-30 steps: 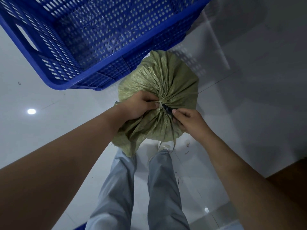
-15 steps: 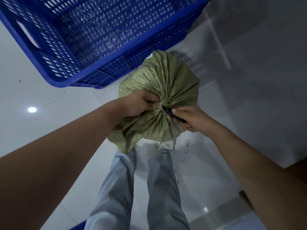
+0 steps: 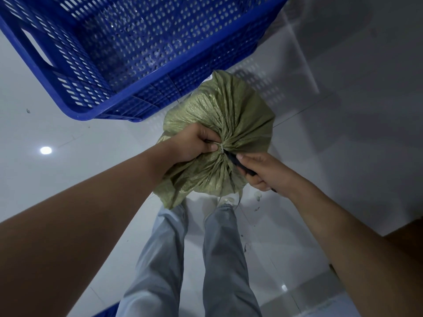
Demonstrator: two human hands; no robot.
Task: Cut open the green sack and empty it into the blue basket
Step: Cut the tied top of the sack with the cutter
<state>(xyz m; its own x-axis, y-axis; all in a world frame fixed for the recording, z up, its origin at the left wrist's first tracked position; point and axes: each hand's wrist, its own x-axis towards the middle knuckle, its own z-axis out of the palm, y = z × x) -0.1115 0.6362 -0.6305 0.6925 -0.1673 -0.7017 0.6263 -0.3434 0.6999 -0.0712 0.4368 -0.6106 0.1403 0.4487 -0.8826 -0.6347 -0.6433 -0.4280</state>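
now left hand [image 3: 194,145] grips green sack [image 3: 231,115] neck, right hand [image 3: 263,170] beside

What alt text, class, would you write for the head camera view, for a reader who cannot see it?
A person's left hand grips the gathered, tied neck of a green sack while the right hand presses a dark cutting tool against the tie. The sack stands on a pale floor beside an empty blue basket.

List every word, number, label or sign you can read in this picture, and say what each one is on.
None can be read.
A pale patch at the top edge of the sack may be a label; it is too small and blurred to show any text.
The basket shows no writing.
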